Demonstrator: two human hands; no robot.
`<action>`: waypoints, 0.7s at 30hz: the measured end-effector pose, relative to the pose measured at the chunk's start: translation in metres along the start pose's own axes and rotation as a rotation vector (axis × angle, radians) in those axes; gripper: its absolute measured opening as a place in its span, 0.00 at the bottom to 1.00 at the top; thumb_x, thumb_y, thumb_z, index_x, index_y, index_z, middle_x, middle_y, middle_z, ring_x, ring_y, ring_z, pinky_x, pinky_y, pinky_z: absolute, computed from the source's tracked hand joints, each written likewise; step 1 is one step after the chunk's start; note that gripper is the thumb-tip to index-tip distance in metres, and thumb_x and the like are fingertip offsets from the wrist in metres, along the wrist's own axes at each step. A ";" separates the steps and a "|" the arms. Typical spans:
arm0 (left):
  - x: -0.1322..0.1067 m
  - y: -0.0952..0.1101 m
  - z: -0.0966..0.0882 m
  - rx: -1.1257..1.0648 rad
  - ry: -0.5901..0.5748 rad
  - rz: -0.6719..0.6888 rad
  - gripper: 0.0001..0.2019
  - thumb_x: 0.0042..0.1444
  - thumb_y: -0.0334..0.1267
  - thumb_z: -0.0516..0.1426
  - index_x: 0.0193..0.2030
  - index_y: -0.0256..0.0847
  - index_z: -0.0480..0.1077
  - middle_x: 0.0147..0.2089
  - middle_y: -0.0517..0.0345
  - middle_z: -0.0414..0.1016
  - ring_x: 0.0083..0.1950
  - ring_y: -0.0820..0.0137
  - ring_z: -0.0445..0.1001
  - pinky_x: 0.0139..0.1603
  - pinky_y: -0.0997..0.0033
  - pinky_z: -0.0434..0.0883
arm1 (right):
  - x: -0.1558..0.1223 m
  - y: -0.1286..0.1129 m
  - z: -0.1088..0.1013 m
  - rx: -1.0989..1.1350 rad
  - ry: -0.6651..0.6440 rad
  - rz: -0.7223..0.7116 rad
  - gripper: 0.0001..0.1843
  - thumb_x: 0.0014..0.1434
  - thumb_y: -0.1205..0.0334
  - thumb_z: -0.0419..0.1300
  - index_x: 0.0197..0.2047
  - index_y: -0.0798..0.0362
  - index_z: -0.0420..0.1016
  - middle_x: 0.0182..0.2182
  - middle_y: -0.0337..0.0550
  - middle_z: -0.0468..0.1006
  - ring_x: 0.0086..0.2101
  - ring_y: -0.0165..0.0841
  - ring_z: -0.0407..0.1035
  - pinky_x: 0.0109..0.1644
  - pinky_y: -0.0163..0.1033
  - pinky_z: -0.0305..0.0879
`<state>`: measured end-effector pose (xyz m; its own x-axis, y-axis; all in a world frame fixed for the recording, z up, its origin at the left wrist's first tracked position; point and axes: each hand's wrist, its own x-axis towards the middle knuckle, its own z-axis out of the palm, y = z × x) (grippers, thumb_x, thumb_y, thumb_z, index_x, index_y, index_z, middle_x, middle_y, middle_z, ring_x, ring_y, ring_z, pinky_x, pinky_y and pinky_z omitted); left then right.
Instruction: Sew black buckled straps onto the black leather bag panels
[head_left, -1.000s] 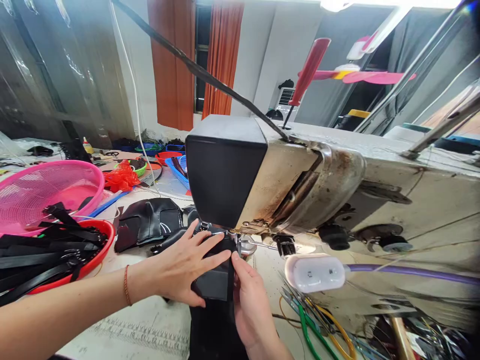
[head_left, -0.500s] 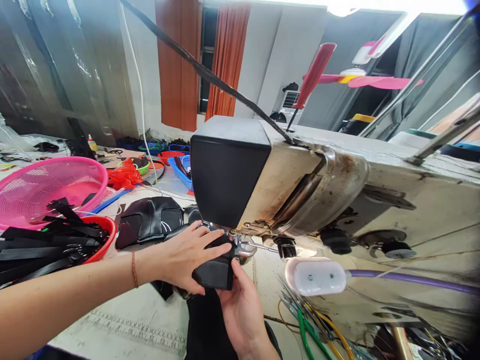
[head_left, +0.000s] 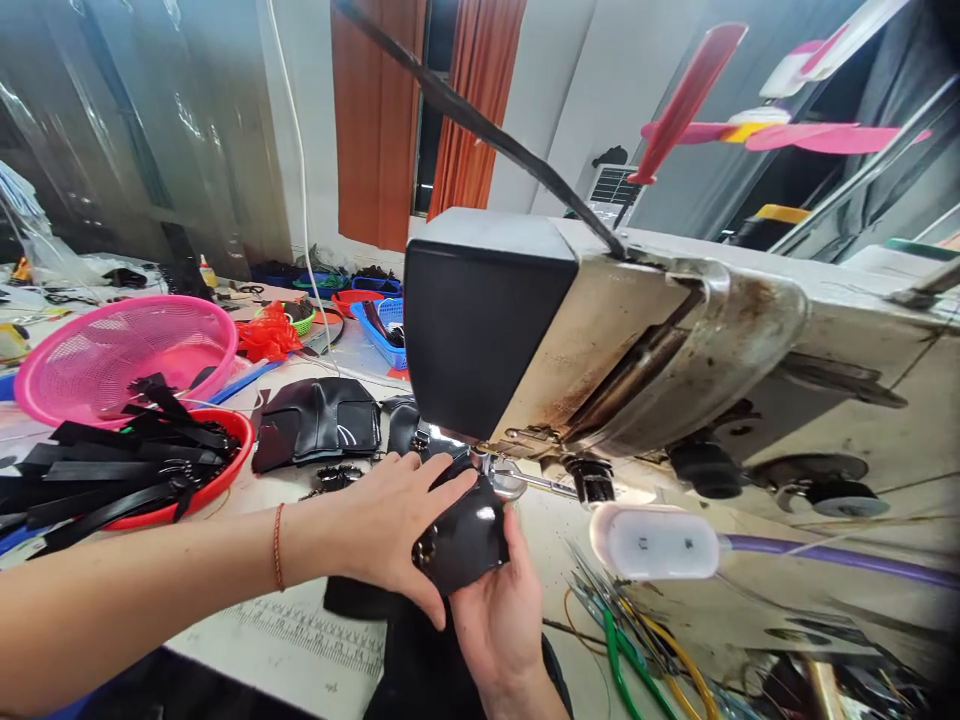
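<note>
Black and glossy, the shiny piece sits low in the view, at about 6 o'clock, held up off the table.

The left hand lies over its left side. The fingers are spread on top and the thumb curls under the edge, so the hand is closed on it. A thin red string goes round that wrist. The right hand comes up from below. Its palm cups the bottom and the thumb presses on the right edge, so this hand grips it too.

A moment ago the piece was flat and pushed right up to the metal foot of the sewing machine. Now it is pulled back toward the person and tipped up, so its shiny face shows. Small metal dots show on its left edge. The foot is at 1 o'clock from the piece, close but not on it. So the piece is out from under the foot, and only the two hands hold it.

A white lamp is at 3 o'clock. Green-handled tools lie at 4 o'clock. A red bowl full of black straps is at 9 o'clock, with a pink basket behind it at 10 o'clock. More black cut pieces lie on the table at 11 o'clock.
</note>
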<state>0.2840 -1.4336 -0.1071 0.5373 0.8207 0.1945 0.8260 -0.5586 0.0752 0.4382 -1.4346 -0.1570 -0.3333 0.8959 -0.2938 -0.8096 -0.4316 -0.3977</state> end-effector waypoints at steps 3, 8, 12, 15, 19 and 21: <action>0.002 0.015 -0.001 -0.063 -0.005 -0.076 0.58 0.36 0.74 0.58 0.68 0.37 0.53 0.63 0.36 0.61 0.50 0.47 0.72 0.50 0.50 0.70 | -0.006 -0.002 -0.003 -0.035 0.094 0.024 0.18 0.48 0.55 0.69 0.43 0.51 0.82 0.41 0.45 0.83 0.47 0.43 0.75 0.55 0.47 0.69; 0.009 0.026 -0.006 -0.146 -0.002 -0.139 0.54 0.38 0.76 0.55 0.64 0.35 0.60 0.56 0.40 0.64 0.46 0.50 0.74 0.47 0.51 0.72 | -0.018 -0.011 -0.004 -0.099 0.200 0.104 0.20 0.33 0.66 0.74 0.35 0.54 0.82 0.34 0.45 0.84 0.44 0.46 0.76 0.52 0.48 0.71; 0.013 0.027 -0.005 -0.151 0.012 -0.167 0.52 0.39 0.76 0.55 0.62 0.36 0.63 0.49 0.45 0.66 0.40 0.55 0.75 0.42 0.53 0.73 | -0.024 -0.019 0.000 -0.086 0.223 0.205 0.22 0.32 0.63 0.73 0.36 0.55 0.81 0.40 0.48 0.83 0.40 0.48 0.77 0.48 0.51 0.73; 0.012 0.028 -0.001 -0.137 0.038 -0.184 0.53 0.39 0.76 0.54 0.63 0.35 0.62 0.50 0.44 0.65 0.41 0.53 0.75 0.43 0.51 0.73 | -0.025 -0.024 0.003 -0.117 0.234 0.225 0.23 0.32 0.62 0.73 0.36 0.55 0.81 0.39 0.48 0.84 0.34 0.46 0.78 0.45 0.52 0.74; 0.006 0.026 0.003 -0.208 0.092 -0.127 0.53 0.40 0.75 0.55 0.63 0.33 0.62 0.51 0.43 0.65 0.43 0.55 0.74 0.45 0.53 0.73 | -0.025 -0.033 0.004 -0.232 0.268 0.134 0.21 0.30 0.61 0.75 0.32 0.55 0.81 0.31 0.47 0.84 0.27 0.43 0.77 0.38 0.50 0.75; 0.003 0.025 0.005 -0.241 0.124 -0.091 0.51 0.41 0.74 0.55 0.62 0.33 0.63 0.51 0.44 0.66 0.44 0.57 0.74 0.46 0.55 0.73 | -0.027 -0.038 0.003 -0.267 0.261 0.103 0.20 0.31 0.61 0.76 0.31 0.55 0.81 0.30 0.48 0.84 0.26 0.42 0.76 0.36 0.48 0.75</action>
<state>0.3069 -1.4446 -0.1101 0.4256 0.8561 0.2932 0.7976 -0.5080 0.3254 0.4770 -1.4419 -0.1315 -0.2443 0.8043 -0.5418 -0.6126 -0.5611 -0.5567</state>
